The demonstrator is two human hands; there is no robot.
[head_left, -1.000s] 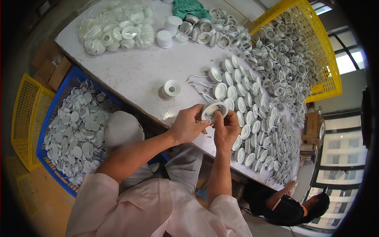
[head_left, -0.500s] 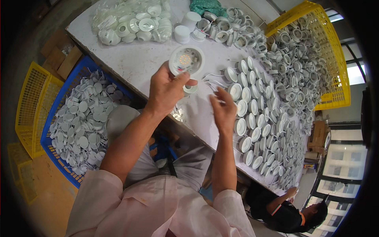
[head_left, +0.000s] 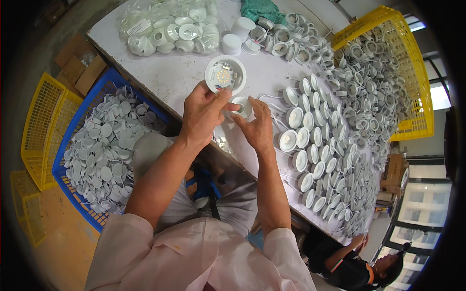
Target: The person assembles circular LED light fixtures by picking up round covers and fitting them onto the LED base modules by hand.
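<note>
My left hand (head_left: 203, 110) grips a round white LED downlight housing (head_left: 216, 86) by its lower rim, thumb in front. The housing's open face is turned up, with a disc of small yellow LEDs and a circuit board inside. Just to its right, my right hand (head_left: 257, 127) has thumb and fingers closed around the rim of a small white cup with a hole in its middle (head_left: 244, 112). The cup lies close to the left fingertips; whether they touch it I cannot tell.
Rows of white downlights (head_left: 318, 145) with wires stand to the right. Behind are a clear bag of white cups (head_left: 165, 34), white cylinders (head_left: 232, 43) and grey rings (head_left: 284, 39). A yellow crate (head_left: 417, 72) and a blue crate (head_left: 60, 157) flank me. A co-worker (head_left: 354, 262) is at lower right.
My right hand has moved left from beside the rows of downlights and closed on the small white cup. The left hand still holds the housing at nearly the same spot.
</note>
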